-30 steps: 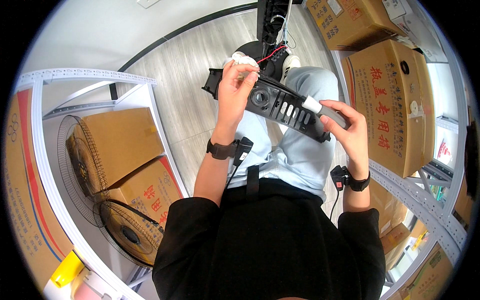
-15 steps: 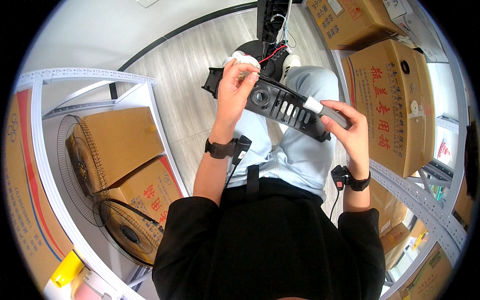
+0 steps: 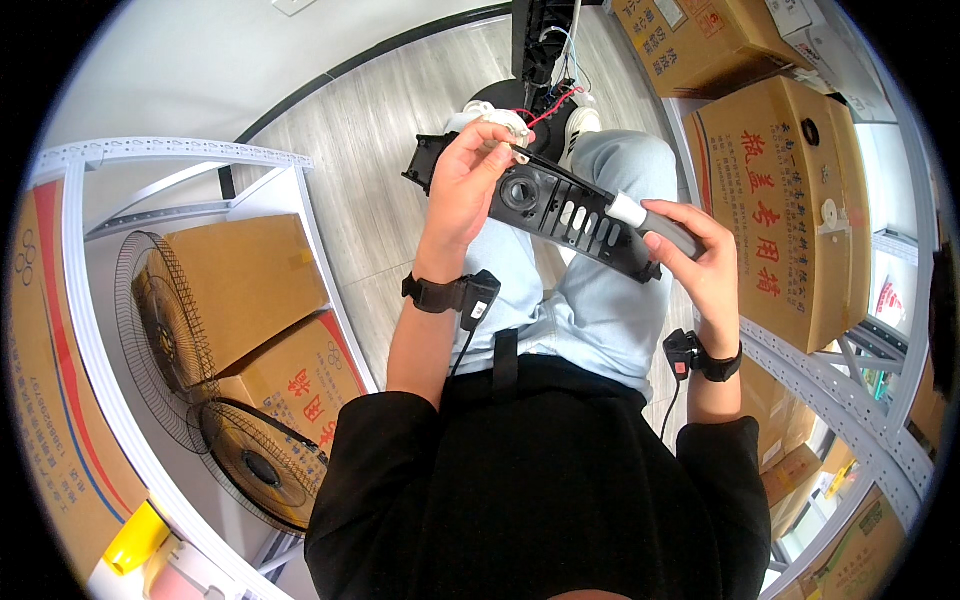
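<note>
My left hand is closed, fingers pinching a white plastic part with thin red wires, above the left end of a long black slotted panel with a round opening, over my legs. My right hand is closed round the grey handle of a screwdriver-like tool with a white collar; its thin dark shaft runs toward my left fingers, where the tip is hard to make out. Behind them stands a black column on a dark base, with loose wires.
Metal shelving with cardboard boxes and two wire fan grilles is on my left. More boxes and perforated shelving stand on my right. A yellow object sits at lower left. A white wall curves behind.
My left hand has shifted slightly left, and the white part and red wires at its fingertips have turned a little. My right hand has barely moved.
</note>
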A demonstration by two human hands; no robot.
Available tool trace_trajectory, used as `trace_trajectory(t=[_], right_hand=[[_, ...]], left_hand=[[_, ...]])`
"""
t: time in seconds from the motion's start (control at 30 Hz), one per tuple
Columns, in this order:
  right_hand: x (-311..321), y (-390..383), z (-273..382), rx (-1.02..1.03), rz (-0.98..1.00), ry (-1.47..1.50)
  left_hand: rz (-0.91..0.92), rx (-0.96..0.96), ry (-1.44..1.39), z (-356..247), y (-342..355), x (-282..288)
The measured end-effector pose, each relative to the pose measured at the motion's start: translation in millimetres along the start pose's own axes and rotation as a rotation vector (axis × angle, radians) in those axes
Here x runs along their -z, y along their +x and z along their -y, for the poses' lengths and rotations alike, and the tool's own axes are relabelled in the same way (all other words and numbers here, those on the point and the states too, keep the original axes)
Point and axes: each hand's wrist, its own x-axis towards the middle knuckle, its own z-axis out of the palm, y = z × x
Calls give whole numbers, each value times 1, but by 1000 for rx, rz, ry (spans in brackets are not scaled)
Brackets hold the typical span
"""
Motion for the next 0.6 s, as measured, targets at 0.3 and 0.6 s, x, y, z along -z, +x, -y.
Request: trace_trajectory(t=[0.3,0.6], right_hand=[[-2,-3,14,167,-50,-186],[-2,-12,27,470,-181,-503]], left_hand=[[-23,-30,118,1,0,5],[-2,-153,473,-14,0,0]])
